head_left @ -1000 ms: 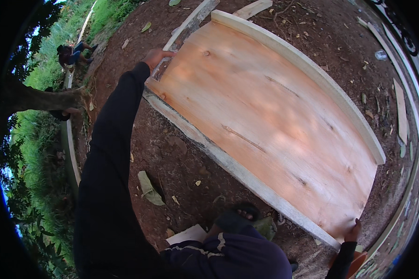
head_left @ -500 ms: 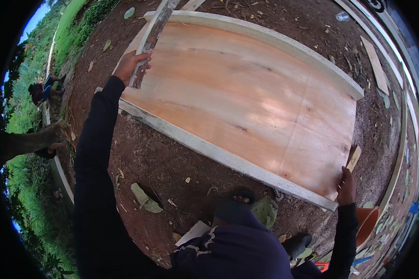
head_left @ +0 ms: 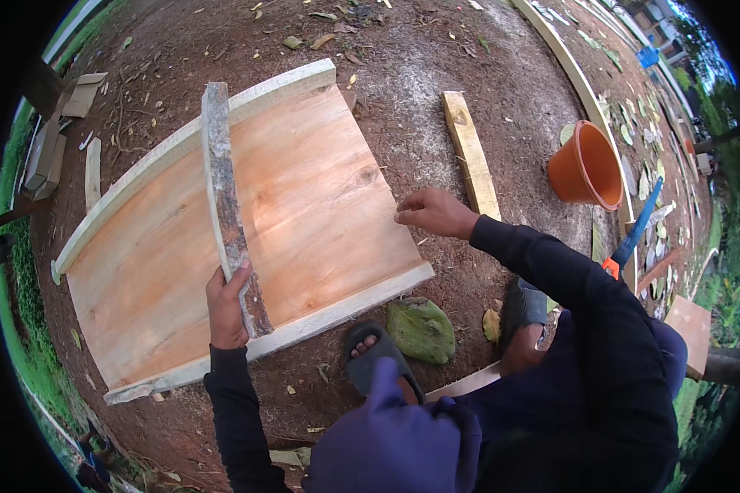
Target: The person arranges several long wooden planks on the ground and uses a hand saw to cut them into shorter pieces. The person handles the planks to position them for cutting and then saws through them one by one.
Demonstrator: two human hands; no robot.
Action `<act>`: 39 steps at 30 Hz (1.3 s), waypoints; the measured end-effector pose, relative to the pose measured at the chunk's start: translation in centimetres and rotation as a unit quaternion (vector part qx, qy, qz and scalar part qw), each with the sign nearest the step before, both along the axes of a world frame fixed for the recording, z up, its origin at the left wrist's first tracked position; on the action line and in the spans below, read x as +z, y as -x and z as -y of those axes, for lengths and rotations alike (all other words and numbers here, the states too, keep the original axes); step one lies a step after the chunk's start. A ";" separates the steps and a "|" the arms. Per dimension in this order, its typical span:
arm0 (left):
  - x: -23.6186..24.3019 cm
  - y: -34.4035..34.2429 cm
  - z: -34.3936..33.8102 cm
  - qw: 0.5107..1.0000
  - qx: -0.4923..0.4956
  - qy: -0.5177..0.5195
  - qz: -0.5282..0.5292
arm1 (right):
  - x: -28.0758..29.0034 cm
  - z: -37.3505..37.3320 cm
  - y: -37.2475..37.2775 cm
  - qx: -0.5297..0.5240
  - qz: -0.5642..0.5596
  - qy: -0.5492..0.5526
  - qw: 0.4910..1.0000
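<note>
The left hand [head_left: 227, 308] is gripping with its fingers a narrow grey-brown wooden strip [head_left: 224, 181], which is crossing a rectangular orange-tan plywood panel [head_left: 304, 189]. Near its edge, the right hand [head_left: 437, 214] is hovering with curved fingers; whether closed, I cannot tell.

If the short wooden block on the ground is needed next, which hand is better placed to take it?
Probably the right hand: it looks empty and is close to the block. The left hand is farther away and grips the wooden strip over the panel.
</note>
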State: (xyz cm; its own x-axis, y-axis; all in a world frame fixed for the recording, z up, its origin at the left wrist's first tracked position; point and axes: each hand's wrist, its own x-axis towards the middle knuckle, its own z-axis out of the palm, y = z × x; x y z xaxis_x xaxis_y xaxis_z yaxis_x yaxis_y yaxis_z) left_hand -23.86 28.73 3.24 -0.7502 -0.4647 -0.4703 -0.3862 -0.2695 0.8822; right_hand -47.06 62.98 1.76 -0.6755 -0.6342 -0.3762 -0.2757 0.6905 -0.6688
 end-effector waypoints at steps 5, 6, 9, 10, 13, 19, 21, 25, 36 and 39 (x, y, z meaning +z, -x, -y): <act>-3.3 4.5 -9.3 0.991 -0.048 -0.121 -0.033 | 1.6 -2.4 -0.1 0.037 -0.027 -0.015 0.999; -4.1 5.2 -10.7 0.987 -0.061 -0.146 -0.037 | 1.5 -3.6 -0.2 0.049 -0.044 -0.014 0.998; -4.7 7.0 -13.2 0.976 -0.084 -0.195 -0.052 | 3.3 -6.2 -0.5 0.068 -0.047 -0.058 0.995; -4.6 7.7 -14.1 0.974 -0.092 -0.198 -0.060 | 3.4 -7.8 -0.4 0.073 -0.057 -0.076 0.993; -4.9 9.3 -14.9 0.973 -0.125 -0.177 -0.077 | 5.6 -12.1 -0.3 0.070 -0.043 -0.176 0.981; -3.5 12.7 -16.5 0.967 -0.220 -0.007 -0.128 | 11.2 -24.6 -2.9 0.052 -0.098 -0.338 0.934; -2.7 13.6 -16.9 0.956 -0.249 0.046 -0.151 | 13.4 -29.4 -4.7 -0.007 -0.070 -0.364 0.929; -1.5 15.5 -18.3 0.936 -0.267 0.073 -0.218 | 19.9 -39.7 -10.3 -0.161 -0.005 -0.476 0.865; -3.3 14.3 -17.2 0.916 -0.290 0.050 -0.273 | 21.1 -48.8 -15.7 -0.196 -0.034 -0.648 0.735; -3.0 14.2 -16.8 0.914 -0.291 0.080 -0.273 | 17.3 -52.6 -16.0 -0.221 -0.096 -0.574 0.782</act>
State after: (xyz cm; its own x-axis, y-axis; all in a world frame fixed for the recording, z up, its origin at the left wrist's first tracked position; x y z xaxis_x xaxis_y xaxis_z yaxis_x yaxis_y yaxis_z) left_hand -38.11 45.49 0.20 -0.9946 0.0579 0.0856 0.0852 -0.0099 0.9963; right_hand -31.08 115.57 19.08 -0.8468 0.3598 -0.3918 0.1408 0.8619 0.4872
